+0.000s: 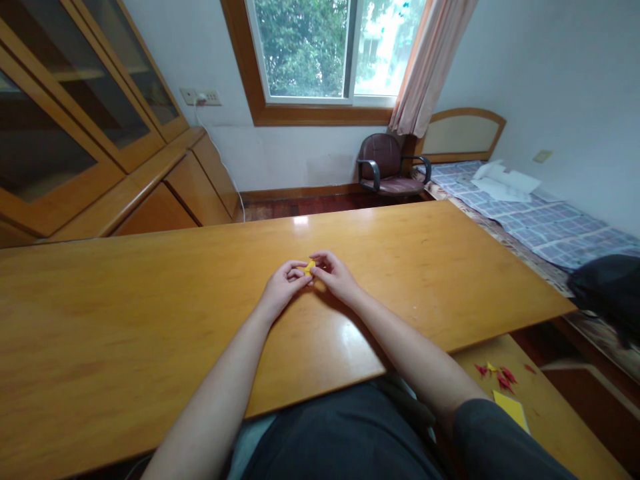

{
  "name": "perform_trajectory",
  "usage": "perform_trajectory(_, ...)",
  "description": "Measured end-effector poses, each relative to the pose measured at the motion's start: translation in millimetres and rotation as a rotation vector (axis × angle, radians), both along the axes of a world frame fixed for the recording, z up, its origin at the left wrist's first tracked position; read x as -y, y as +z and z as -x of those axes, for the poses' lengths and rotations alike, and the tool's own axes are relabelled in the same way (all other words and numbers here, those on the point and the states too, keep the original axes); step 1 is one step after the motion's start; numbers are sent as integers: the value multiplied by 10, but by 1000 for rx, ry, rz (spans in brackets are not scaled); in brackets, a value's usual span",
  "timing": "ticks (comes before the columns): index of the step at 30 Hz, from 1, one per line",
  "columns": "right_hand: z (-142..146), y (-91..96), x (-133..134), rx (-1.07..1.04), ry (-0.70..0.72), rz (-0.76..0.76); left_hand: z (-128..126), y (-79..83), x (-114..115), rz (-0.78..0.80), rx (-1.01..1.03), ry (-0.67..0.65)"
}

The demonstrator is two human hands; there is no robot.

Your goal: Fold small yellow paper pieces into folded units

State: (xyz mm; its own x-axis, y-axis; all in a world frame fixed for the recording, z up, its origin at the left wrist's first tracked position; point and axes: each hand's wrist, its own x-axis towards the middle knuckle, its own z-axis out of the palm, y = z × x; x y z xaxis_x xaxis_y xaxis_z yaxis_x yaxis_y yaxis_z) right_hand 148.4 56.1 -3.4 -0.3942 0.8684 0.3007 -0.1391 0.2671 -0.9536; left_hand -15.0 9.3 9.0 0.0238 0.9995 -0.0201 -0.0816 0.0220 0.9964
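Note:
A small piece of folded yellow paper is pinched between my two hands, just above the wooden table. My left hand grips it from the left, thumb and fingers closed together. From the right, my right hand holds it with the thumb against its front and the index finger bent over behind. The fingers cover part of the paper, so its full shape is hidden.
On a lower surface at right lie several small red folded papers, a small yellow one and a yellow paper stack. Beyond the table stand an office chair and a bed; a cabinet is at left.

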Motion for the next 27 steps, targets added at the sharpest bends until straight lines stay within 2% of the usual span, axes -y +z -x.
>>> perform_trajectory(5,4,26,-1,-15,3,33,2,-2,3,6,4,6)
perform_trajectory(14,16,30,-6,-53,23,85,-25,90,31,54,64,23)
perform_trajectory(20,38,-2,-21,-90,61,149,-27,71,25,57,101,52)
perform_trajectory(27,44,49,18,-121,85,182,-38,75,32,53,111,50)
